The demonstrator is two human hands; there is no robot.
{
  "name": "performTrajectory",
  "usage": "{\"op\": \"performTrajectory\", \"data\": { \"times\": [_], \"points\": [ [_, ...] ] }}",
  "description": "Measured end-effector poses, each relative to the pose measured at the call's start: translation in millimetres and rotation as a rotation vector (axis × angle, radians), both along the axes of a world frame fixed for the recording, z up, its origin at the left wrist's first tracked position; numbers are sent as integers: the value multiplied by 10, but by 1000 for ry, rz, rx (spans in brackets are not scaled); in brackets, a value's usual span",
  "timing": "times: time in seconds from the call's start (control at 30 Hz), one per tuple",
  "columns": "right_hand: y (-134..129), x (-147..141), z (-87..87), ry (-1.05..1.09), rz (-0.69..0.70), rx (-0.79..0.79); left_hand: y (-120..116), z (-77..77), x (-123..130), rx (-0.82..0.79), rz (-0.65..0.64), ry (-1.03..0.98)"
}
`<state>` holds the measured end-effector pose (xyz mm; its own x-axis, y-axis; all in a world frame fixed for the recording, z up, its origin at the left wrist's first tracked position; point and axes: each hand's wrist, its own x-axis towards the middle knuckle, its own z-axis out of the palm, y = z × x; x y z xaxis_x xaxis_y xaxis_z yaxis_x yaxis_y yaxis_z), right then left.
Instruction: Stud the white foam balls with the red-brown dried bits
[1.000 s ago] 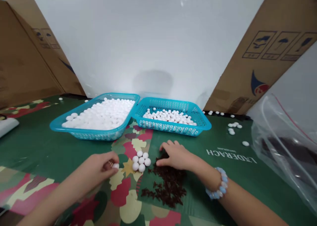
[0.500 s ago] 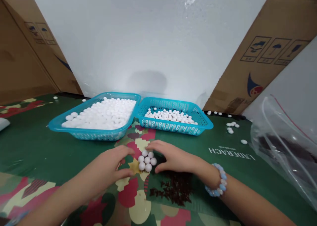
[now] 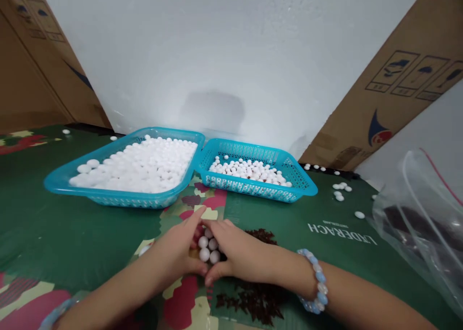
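Observation:
A small cluster of white balls [image 3: 204,254] lies on the patterned table sheet [image 3: 183,303], enclosed between my two hands. From the left side my left hand [image 3: 183,248] curves round them, its thumb low and its fingers partly hidden behind. My right hand [image 3: 240,250] arches over from the right and covers part of the cluster. The thumbs nearly meet in front of the balls, and the fingertips come close together at the back. Small dark brown pieces [image 3: 262,303] are heaped beside and beneath my right forearm.
A blue basket [image 3: 133,201] full of white balls stands at the back left. A smaller blue basket [image 3: 249,188] with more balls adjoins it. Loose balls [image 3: 339,196] lie to the right, near a clear plastic bag [image 3: 408,214] with dark contents. Cardboard [image 3: 347,122] stands behind.
Both hands have moved inward and closed round the white balls, which now show less between them. The yellow star shape beside the balls is now mostly covered. The view has shifted slightly.

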<state>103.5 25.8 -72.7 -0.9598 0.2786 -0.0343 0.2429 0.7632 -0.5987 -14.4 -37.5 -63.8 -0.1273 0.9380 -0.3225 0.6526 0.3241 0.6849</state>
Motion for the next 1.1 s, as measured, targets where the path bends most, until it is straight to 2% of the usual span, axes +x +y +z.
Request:
{"op": "performTrajectory", "data": {
  "times": [0.1, 0.17, 0.37, 0.5, 0.7, 0.83, 0.97, 1.1],
  "points": [
    [-12, -48, -16, 16, 34, 48, -3, -42, -55, -17, 32, -152],
    [-23, -70, -27, 2, 57, 98, -24, -63, -89, 15, 38, -174],
    [-39, -116, -89, -8, 113, 276, -137, -122, -183, 188, -75, 44],
    [-51, -137, -158, 48, 121, 418, -220, -120, -228, 153, -175, 239],
    [-37, -222, -163, 50, 280, 627, -333, -142, -394, 221, -171, 544],
    [-15, -285, -183, 80, 290, 677, -359, -113, -442, 157, -188, 571],
    [-5, -320, -269, 171, 259, 715, -358, -27, -402, 95, -145, 561],
    [-19, -359, -273, 201, 237, 675, -351, -62, -453, 154, -122, 523]
  ]
}}
